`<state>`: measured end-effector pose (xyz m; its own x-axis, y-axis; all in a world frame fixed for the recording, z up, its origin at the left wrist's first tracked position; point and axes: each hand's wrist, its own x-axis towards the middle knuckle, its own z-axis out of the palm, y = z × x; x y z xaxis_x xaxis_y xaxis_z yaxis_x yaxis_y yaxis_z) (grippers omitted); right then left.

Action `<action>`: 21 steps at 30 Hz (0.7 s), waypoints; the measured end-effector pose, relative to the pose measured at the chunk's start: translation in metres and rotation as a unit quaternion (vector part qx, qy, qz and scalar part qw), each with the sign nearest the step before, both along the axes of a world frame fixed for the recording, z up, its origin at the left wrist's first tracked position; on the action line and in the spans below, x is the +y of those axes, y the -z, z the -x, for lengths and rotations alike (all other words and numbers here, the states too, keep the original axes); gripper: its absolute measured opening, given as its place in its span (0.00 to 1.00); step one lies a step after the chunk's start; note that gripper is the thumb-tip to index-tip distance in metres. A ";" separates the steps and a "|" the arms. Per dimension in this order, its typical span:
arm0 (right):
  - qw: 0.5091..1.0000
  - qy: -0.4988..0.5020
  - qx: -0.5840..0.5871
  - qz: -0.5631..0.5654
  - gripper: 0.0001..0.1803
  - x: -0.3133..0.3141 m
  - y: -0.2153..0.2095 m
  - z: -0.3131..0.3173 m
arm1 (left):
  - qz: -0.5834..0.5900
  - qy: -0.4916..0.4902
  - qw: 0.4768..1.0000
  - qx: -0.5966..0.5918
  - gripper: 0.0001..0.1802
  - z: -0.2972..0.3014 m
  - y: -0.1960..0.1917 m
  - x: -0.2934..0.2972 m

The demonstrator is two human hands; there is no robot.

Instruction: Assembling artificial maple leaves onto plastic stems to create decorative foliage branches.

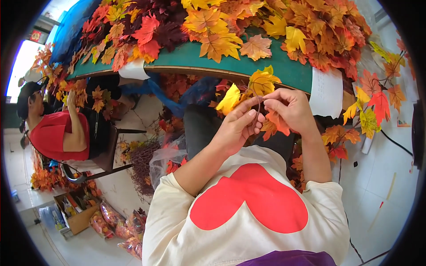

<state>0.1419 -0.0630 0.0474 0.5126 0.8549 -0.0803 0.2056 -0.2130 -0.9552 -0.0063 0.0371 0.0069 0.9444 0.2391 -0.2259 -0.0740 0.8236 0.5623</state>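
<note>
Over my lap, my left hand (238, 125) is closed with its fingers curled round a thin brown stem (258, 107) of artificial maple leaves. My right hand (290, 108) pinches the upper part of the same stem between thumb and forefinger. A yellow leaf (229, 99) sticks out beyond my left fingers, and another yellow leaf (262, 81) stands above the join of the hands. Below my right fingers hangs an orange leaf (278, 122). How the leaves attach is hidden by my fingers.
A green table (173, 56) heaped with artificial leaves (324, 26) curves ahead of me. White paper sheets (327, 93) hang over its edge. At left a person in red (57, 135) sits holding leaves. Brown stems (144, 166), bagged leaves (113, 217) and a cardboard box (82, 219) lie on the floor.
</note>
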 end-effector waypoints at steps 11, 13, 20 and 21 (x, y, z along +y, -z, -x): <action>1.000 -0.019 0.000 0.003 0.07 0.005 0.004 -0.010 | -0.052 0.052 0.995 -0.066 0.26 0.004 0.008 0.008; 1.000 -0.016 -0.018 -0.016 0.08 0.005 0.005 -0.012 | -0.012 0.063 0.995 -0.078 0.33 0.005 0.001 0.004; 0.999 0.002 -0.024 -0.028 0.07 0.004 0.005 -0.016 | 0.012 0.045 0.999 -0.024 0.26 0.008 0.006 0.008; 0.999 0.001 -0.023 -0.028 0.07 0.005 0.005 -0.017 | 0.033 0.034 0.999 0.001 0.23 0.009 0.010 0.010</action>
